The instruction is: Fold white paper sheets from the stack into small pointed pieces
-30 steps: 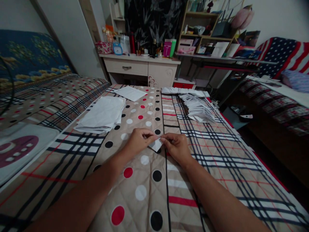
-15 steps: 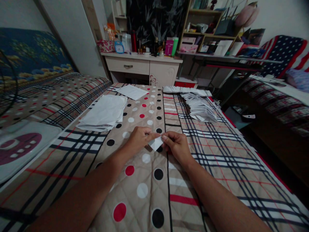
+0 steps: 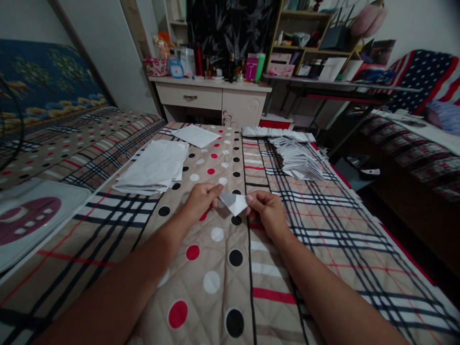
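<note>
Between my hands a small white folded paper [image 3: 236, 205] is held a little above the bed, with one corner pointing down toward me. My left hand [image 3: 203, 199] pinches its left tip between thumb and fingers. At the opposite tip, my right hand [image 3: 265, 207] grips with the thumb on top and the fingers curled beneath. To the far left lies a pile of white paper sheets [image 3: 153, 165]. A dense row of folded white paper pieces [image 3: 296, 158] rests to the far right.
The patterned bedspread [image 3: 208, 306] spreads under everything. A separate white sheet [image 3: 197, 136] and a long white folded strip [image 3: 278, 132] lie at the far edge. Behind stands a white dresser [image 3: 190, 97] with bottles and a blue clock [image 3: 176, 68]. A white bag [image 3: 39, 215] lies left.
My hands have moved apart, the left one shifting left and slightly up. More of the folded paper now shows between them, stretched from tip to tip.
</note>
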A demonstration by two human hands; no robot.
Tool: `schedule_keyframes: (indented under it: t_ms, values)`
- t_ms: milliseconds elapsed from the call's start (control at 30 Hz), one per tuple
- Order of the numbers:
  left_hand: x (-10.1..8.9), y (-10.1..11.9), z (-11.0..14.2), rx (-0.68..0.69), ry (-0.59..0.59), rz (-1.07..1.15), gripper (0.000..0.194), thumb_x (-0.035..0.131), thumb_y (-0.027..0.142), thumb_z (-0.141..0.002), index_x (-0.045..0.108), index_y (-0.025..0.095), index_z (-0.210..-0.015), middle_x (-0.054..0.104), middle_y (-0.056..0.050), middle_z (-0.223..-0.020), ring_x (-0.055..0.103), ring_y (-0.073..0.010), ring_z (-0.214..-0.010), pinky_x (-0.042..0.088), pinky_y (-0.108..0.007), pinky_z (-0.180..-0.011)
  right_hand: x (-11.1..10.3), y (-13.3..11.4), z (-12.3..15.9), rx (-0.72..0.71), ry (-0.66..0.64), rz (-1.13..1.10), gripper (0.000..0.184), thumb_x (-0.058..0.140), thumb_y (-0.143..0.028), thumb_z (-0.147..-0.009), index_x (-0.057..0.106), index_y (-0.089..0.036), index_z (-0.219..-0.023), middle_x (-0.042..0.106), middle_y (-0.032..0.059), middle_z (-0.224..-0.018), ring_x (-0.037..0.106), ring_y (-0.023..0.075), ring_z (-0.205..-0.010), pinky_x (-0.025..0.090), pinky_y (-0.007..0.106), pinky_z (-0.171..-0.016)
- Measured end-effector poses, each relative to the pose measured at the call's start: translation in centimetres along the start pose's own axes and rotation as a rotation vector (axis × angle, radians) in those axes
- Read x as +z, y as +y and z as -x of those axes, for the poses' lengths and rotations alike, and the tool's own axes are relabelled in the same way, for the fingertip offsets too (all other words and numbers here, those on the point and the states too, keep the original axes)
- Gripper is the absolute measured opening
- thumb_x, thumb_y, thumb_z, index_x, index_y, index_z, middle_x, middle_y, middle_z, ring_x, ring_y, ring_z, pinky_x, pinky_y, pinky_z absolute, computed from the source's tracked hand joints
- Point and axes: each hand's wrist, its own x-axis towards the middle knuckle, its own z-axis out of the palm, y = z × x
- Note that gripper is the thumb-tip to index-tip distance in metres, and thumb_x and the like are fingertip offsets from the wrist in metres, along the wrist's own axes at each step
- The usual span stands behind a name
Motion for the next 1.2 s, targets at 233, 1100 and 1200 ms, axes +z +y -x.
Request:
schedule_keyframes:
  t_ms: [233, 1100, 1200]
  values:
    - [0.4, 0.5, 0.5, 0.010, 0.068, 0.071, 0.051, 0.054, 0.065, -0.082, 0.059, 0.015, -0.076, 0.061, -0.001, -0.057, 0.054, -0.0092, -0.039, 0.037, -0.020, -0.039, -0.1, 0.7, -0.1, -0.294, 0.189, 0.223, 0.015, 0.069, -0.032, -0.079, 0.075, -0.018, -0.082, 0.070, 0.0026, -0.066, 0.060, 0.0136, -0.053, 0.050, 0.025, -0.052]
    - [1.8, 0.4, 0.7, 0.041, 0.026, 0.239, 0.062, 0.077, 0.031, -0.072, 0.055, 0.017, -0.129, 0.071, -0.007, -0.098, 0.067, -0.0137, -0.074, 0.051, -0.022, -0.060, 0.2, 0.8, -0.1, -0.521, 0.202, 0.411, 0.013, 0.068, -0.021, -0.080, 0.075, -0.023, -0.091, 0.074, 0.0050, -0.094, 0.068, 0.0194, -0.086, 0.054, 0.032, -0.076]
    - [1.7, 0.5, 0.6, 0.111, 0.047, 0.180, 0.062, 0.080, 0.023, -0.065, 0.059, 0.017, -0.122, 0.070, -0.004, -0.093, 0.066, -0.0131, -0.076, 0.052, -0.023, -0.066, 0.1, 0.9, -0.1, -0.457, 0.197, 0.365, 0.010, 0.065, -0.026, -0.084, 0.074, -0.022, -0.087, 0.073, 0.0041, -0.085, 0.068, 0.0185, -0.079, 0.053, 0.031, -0.074]
